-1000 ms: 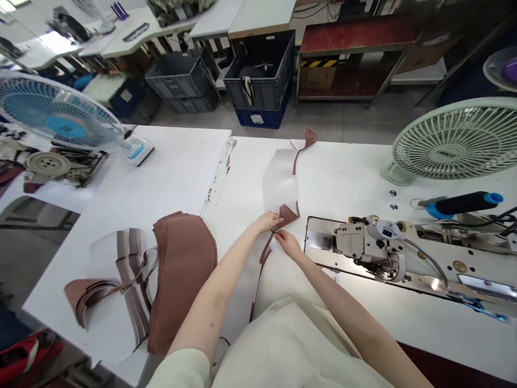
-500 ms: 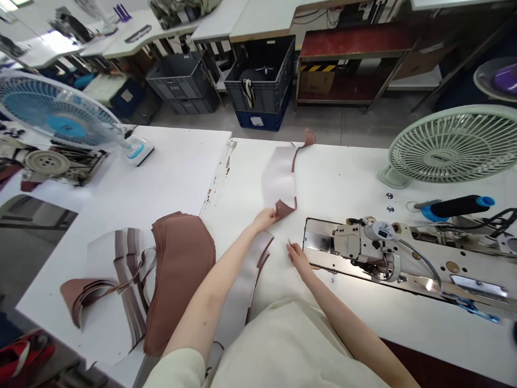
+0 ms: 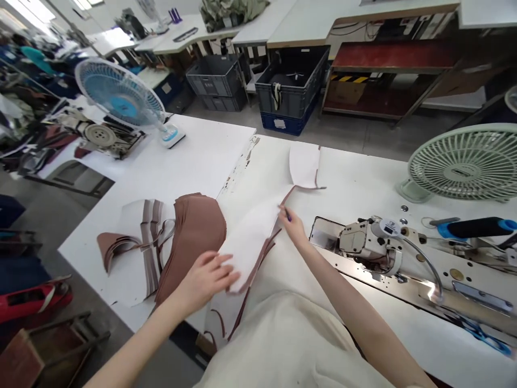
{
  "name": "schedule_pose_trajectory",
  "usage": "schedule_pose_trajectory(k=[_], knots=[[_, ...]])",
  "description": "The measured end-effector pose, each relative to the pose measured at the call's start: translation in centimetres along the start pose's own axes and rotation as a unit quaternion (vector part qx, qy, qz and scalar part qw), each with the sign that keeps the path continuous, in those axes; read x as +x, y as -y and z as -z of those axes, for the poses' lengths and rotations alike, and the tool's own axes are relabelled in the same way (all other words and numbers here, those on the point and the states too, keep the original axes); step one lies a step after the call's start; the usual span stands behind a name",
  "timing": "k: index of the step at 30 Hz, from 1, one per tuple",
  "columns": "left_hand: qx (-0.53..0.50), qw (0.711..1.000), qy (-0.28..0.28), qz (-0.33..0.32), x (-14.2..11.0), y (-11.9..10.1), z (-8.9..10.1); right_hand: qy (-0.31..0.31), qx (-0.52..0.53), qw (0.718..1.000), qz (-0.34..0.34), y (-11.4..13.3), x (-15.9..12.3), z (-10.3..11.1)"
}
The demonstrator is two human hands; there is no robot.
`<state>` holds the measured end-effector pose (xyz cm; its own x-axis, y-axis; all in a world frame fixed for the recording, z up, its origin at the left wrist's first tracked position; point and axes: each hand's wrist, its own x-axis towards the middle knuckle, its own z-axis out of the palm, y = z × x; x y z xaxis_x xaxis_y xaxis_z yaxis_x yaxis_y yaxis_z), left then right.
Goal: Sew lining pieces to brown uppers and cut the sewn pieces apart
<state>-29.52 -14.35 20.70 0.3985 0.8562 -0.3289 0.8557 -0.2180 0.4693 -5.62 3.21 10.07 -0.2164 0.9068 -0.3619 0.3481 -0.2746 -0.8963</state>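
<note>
Between my eleven and twelve o'clock lies a white panel [image 3: 252,231] edged in brown; the small tool [image 3: 287,215] in my right hand [image 3: 294,228] looks dark. Plain brown pieces [image 3: 202,231] stack at eleven, below a blue-and-white fan [image 3: 123,102]. Toward two, I have a pale green fan [image 3: 460,170] and a black thread cone [image 3: 476,228] with blue ends; at three, blue-handled scissors [image 3: 487,338].

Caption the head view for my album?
Bare left hand and right hand at curved, white, brown-edged panels, beside a cream metal sewing machine.
</note>
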Motion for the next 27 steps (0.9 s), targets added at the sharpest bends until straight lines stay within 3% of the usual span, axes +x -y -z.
schedule_pose_trajectory(k=[3,5,8,11,13,15,19,21,24,27], knots=[[-0.014,0.998,0.047,0.044,-5.6,0.3,-5.4,0.086,-0.063,0.994,0.022,-3.3,-2.6,-3.3],[-0.023,0.994,0.077,0.069,-7.4,0.4,-9.6,0.15,-0.108,0.983,0.005,-5.4,-5.0,-5.0],[-0.053,0.983,0.139,0.109,-7.5,0.5,-15.2,0.217,-0.22,0.95,-0.033,-7.7,-7.6,-6.1],[-0.043,0.961,0.229,0.147,-5.7,0.8,-17.9,0.275,-0.321,0.904,-0.071,-9.0,-7.9,-5.8],[-0.037,0.947,0.28,0.153,-3.7,1.4,-17.4,0.297,-0.342,0.888,-0.078,-9.4,-7.4,-5.4],[-0.062,0.955,0.252,0.142,-0.6,2.1,-15.1,0.3,-0.342,0.887,-0.079,-9.5,-6.6,-5.2],[-0.102,0.993,-0.021,0.06,10.0,3.3,-9.0,0.287,-0.339,0.893,-0.076,-9.0,-5.8,-5.5],[-0.077,0.992,-0.1,0.014,16.5,3.6,-7.2,0.28,-0.337,0.896,-0.067,-8.8,-5.7,-5.8],[-0.028,0.995,-0.09,0.009,24.3,3.9,-7.0,0.277,-0.319,0.904,-0.071,-9.0,-5.6,-5.5],[-0.011,0.997,-0.071,0.017,28.0,4.4,-8.7,0.205,-0.261,0.937,-0.111,-9.7,-4.6,-4.1]])
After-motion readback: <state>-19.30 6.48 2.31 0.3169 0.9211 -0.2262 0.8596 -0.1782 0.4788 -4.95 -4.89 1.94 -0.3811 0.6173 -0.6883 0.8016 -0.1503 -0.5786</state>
